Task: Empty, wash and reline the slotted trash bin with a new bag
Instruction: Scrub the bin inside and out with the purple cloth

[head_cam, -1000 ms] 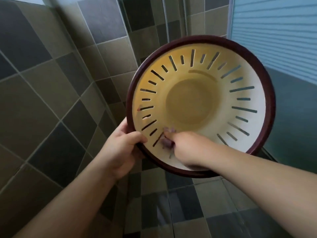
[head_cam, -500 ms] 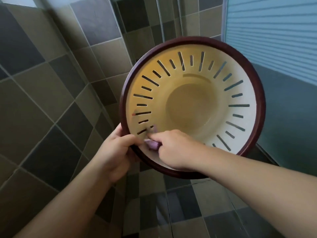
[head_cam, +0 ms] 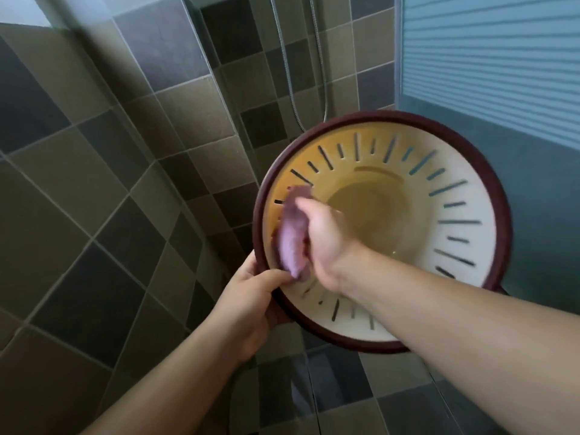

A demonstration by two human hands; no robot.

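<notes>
Round cream plastic slotted trash bin with dark maroon rim [head_cam: 464, 196] is held up in the air, tipped so its open mouth faces the camera, right of centre in the head view, in front of the tiled shower corner. Inside wall shows radial dark slots all round; flat yellowish bottom in the middle. Left hand [head_cam: 251, 306] grips the rim at the lower left, thumb lying over the rim edge, fingers hidden behind the bin. Right hand [head_cam: 326, 237] reaches inside the bin, fingers curled around a crumpled purple cleaning cloth [head_cam: 293, 237], pressing it against the left inner wall just beside the rim; cloth is motion-blurred, its lower end hanging close to the left thumb. Right forearm crosses the lower part of the bin mouth. Behind: grey and brown square wall tiles [head_cam: 94, 183], a metal shower hose [head_cam: 290, 73] hanging down the corner, a frosted ribbed glass panel [head_cam: 489, 58] upper right, tiled floor [head_cam: 345, 390] below. No brand, label or readable writing visible on the bin, cloth or anywhere else.
</notes>
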